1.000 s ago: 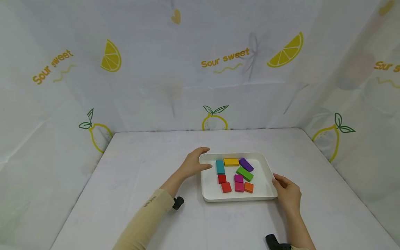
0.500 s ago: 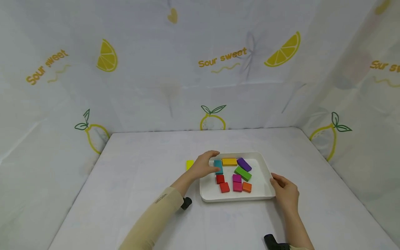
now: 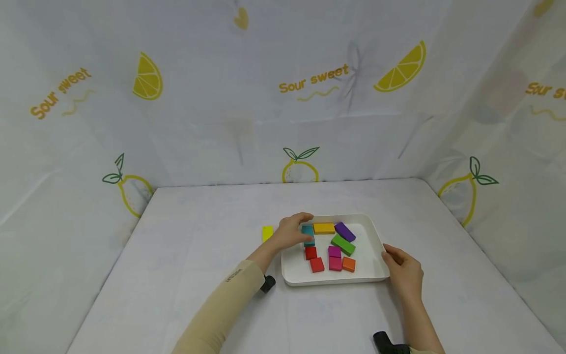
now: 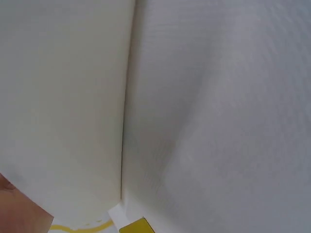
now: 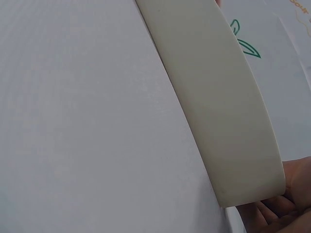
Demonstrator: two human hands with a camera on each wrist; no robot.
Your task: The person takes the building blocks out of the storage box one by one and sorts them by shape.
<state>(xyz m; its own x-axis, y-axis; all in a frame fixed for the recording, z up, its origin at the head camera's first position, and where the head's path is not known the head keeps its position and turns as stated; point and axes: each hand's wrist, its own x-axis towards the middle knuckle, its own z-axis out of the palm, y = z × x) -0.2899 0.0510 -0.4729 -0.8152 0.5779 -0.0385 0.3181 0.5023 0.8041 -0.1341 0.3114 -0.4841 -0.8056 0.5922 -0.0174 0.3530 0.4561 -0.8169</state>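
Observation:
A white tray (image 3: 371, 246) rests on the table and holds several coloured blocks. My left hand (image 3: 289, 231) reaches over the tray's left side, fingers and thumb spread apart. The thumb overlaps the teal block (image 3: 308, 242), and the fingertips are at the far rim. My right hand (image 3: 404, 273) grips the tray's right edge; its curled fingers (image 5: 296, 194) show at the tray corner in the right wrist view. Left of the tray lies a yellow block (image 3: 267, 233), partly seen in the left wrist view too. The tray's wall (image 4: 63, 107) fills much of that view.
Beside the teal block are an amber block (image 3: 324, 228), a purple block (image 3: 345, 231) and a green block (image 3: 343, 244). Nearer are red blocks (image 3: 317, 265), magenta blocks (image 3: 335, 264) and an orange block (image 3: 349, 264). A white printed sheet (image 3: 199, 123) stands behind the table.
My left hand has moved right from the tray's left edge to over the teal block. The yellow block has come into view behind it. My right hand stays on the tray's edge.

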